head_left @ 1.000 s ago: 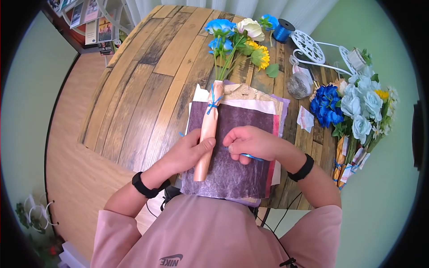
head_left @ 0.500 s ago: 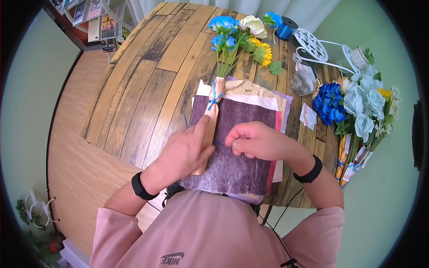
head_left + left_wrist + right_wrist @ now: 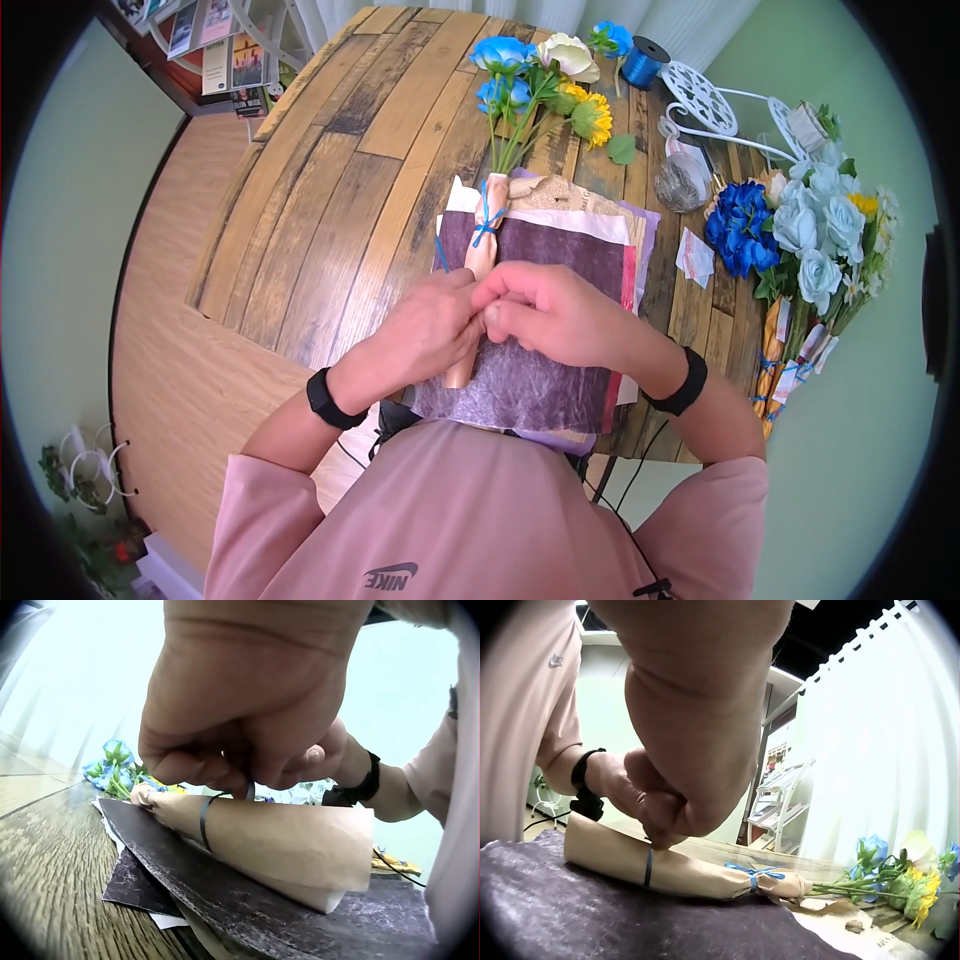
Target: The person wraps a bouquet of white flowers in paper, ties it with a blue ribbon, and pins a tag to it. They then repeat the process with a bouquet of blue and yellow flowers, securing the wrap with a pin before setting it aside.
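A flower bunch wrapped in tan paper (image 3: pixel 460 370) lies on a stack of dark purple wrapping sheets (image 3: pixel 570 370). Blue and cream flowers (image 3: pixel 503 54) and a yellow sunflower spread from its far end. Around its narrow neck is a small blue ribbon bow (image 3: pixel 487 228). A second blue ribbon (image 3: pixel 205 825) loops the lower wrap and rises to the fingers. My left hand (image 3: pixel 425 320) pinches this ribbon just above the paper. Against it, my right hand (image 3: pixel 570 315) has thumb and fingertips pinched at the same ribbon; the knot itself is hidden by the fingers.
To the right lie finished-looking bunches with dark blue blooms (image 3: pixel 742 230) and pale blue roses (image 3: pixel 820 280). A blue ribbon spool (image 3: pixel 643 65) stands at the back beside a white metal stand (image 3: pixel 700 100). A loose leaf (image 3: pixel 621 149) and a clear packet (image 3: pixel 695 257) lie nearby.
My left hand shifted from gripping the wrap to fingers laid along it, then up to the ribbon. My right hand came left to meet it over the wrap.
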The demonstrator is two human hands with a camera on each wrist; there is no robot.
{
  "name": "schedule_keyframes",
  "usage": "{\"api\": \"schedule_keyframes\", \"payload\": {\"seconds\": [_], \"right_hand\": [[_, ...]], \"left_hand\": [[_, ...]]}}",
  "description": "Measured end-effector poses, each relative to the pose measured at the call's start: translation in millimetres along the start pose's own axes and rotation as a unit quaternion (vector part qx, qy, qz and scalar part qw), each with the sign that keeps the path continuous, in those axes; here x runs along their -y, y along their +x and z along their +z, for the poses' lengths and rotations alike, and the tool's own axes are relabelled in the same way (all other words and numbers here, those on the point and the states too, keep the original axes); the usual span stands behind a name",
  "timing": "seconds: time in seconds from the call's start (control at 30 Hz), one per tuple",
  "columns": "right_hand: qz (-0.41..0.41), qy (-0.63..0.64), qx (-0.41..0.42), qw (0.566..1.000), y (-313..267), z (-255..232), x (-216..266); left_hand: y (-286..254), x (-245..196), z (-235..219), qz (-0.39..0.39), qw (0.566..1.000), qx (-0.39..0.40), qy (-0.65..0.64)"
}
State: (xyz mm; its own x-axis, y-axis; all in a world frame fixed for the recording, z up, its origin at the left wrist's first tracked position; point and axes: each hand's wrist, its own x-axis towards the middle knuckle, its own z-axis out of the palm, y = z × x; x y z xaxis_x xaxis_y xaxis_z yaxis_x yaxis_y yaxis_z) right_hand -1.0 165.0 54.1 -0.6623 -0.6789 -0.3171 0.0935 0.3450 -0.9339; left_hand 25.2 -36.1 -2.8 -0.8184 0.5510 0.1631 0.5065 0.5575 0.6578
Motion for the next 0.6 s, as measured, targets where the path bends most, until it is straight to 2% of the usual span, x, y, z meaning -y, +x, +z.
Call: {"api": "schedule_keyframes", "payload": {"seconds": [0.03, 0.1, 0.13, 0.2, 0.23, 0.27, 0.33, 0.37, 0.47, 0.53, 0.6], "right_hand": [[0.001, 0.001, -0.001, 1.0, 1, -2, -1], [-0.002, 0.084, -0.052, 0.995, 7, -11, -6], [-0.002, 0.085, -0.052, 0.995, 12, -15, -13], [-0.039, 0.013, -0.121, 0.992, 25, -25, -34], [-0.018, 0.01, -0.083, 0.996, 29, -28, -37], [-0.019, 0.01, -0.083, 0.996, 32, -27, -40], [-0.021, 0.05, 0.004, 0.999, 41, -20, -44], [-0.061, 0.035, 0.014, 0.997, 48, -14, -45], [-0.039, -0.004, 0.044, 0.998, 54, -6, -35], [-0.052, 0.015, 0.033, 0.998, 61, -3, -41], [-0.119, -0.025, -0.022, 0.992, 64, -2, -42]], "left_hand": [[0, -1, -2, 0.001, 1.0, 0.002, -0.001], [-1, -6, -10, 0.036, 0.999, -0.014, -0.037], [-3, -6, -13, 0.036, 0.999, -0.013, -0.037], [-8, -5, -17, 0.041, 0.998, 0.037, 0.013], [-10, -6, -17, 0.041, 0.998, 0.037, 0.013], [-12, -9, -16, 0.053, 0.998, 0.026, 0.008], [-13, -11, -14, 0.063, 0.998, 0.015, 0.003], [-13, -12, -14, 0.075, 0.997, 0.012, 0.013], [-13, -4, -10, 0.08, 0.996, 0.021, 0.023], [-12, -1, -10, 0.073, 0.996, 0.035, 0.024], [-12, 0, -12, 0.067, 0.996, 0.038, 0.05]]}}
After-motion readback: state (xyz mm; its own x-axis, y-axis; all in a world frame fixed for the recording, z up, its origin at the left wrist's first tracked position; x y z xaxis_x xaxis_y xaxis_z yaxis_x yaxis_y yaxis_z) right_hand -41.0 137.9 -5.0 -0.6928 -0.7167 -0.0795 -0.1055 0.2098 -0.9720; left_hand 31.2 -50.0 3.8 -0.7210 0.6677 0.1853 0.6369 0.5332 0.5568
